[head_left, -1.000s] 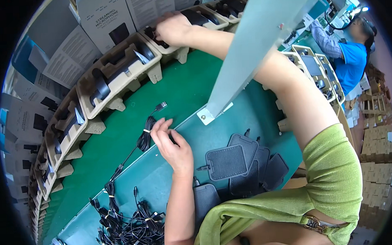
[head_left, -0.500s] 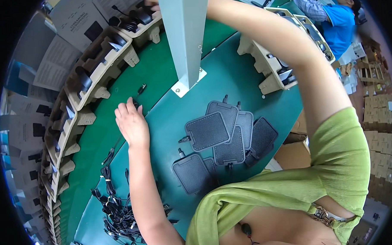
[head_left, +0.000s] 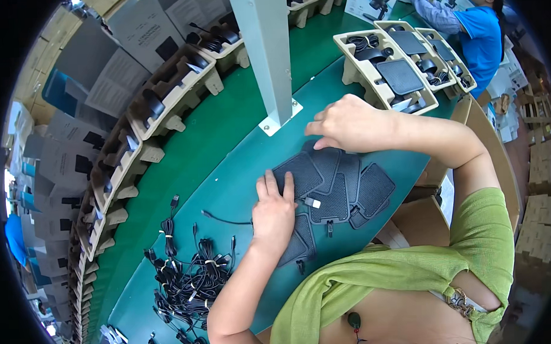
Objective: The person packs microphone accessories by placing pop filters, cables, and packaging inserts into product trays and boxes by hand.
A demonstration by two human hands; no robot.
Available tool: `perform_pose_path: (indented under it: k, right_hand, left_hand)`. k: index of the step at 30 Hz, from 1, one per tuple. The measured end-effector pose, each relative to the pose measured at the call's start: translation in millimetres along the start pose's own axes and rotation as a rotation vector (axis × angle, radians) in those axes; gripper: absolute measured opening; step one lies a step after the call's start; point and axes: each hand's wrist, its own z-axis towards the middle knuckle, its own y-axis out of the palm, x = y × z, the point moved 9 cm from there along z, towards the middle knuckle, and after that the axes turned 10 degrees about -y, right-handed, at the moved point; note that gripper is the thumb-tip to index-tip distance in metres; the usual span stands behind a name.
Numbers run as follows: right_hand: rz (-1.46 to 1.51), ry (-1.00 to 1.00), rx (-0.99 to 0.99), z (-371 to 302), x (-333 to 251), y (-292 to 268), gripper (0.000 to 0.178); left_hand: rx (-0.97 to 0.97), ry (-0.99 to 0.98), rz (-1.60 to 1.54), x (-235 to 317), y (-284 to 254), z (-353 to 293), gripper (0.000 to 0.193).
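Several black rectangular panels with mesh faces (head_left: 331,203) lie overlapped on the green table, short connectors sticking out of some. My left hand (head_left: 274,211) rests on the left panels (head_left: 297,174), fingers together, and holds a black USB cable (head_left: 232,221). One end of it trails left over the table; a white-tipped plug (head_left: 313,203) pokes out on the other side. Over the pile's far end is my right hand (head_left: 349,124), fingers curled and thumb at a panel's edge. What it pinches there is hidden.
Bundled black cables (head_left: 197,278) heap at the lower left. A grey post (head_left: 262,63) stands bolted to the table. Filled moulded trays (head_left: 384,77) stand at the far right; a row of more trays (head_left: 153,131) curves along the left. A co-worker in blue (head_left: 480,37) sits beyond.
My left hand has come right from the table's far side onto the panels, bringing a cable. My right hand has drawn back from the trays behind the post to the pile. The view has shifted.
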Motion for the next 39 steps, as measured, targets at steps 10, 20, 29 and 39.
perform_pose_path:
  k: [10,20,29,39]
  right_hand:
    - [0.164,-0.153,0.639,13.1,-16.3,-83.5,0.017]
    - [0.073,0.359,0.94,140.8,199.6,-90.1,0.044]
    - [0.081,0.301,0.469,273.5,212.6,-55.9,0.042]
    - [-0.147,0.409,0.212,268.1,213.0,-49.6,0.025]
  left_hand:
    - [0.389,-0.552,-1.289,-143.9,-36.2,-30.6,0.017]
    - [0.394,-0.648,-1.731,-165.3,33.4,-26.9,0.019]
    - [0.399,-0.701,-1.731,-171.0,26.9,-31.7,0.021]
    - [0.379,-0.733,-1.752,-178.4,30.1,-32.9,0.02]
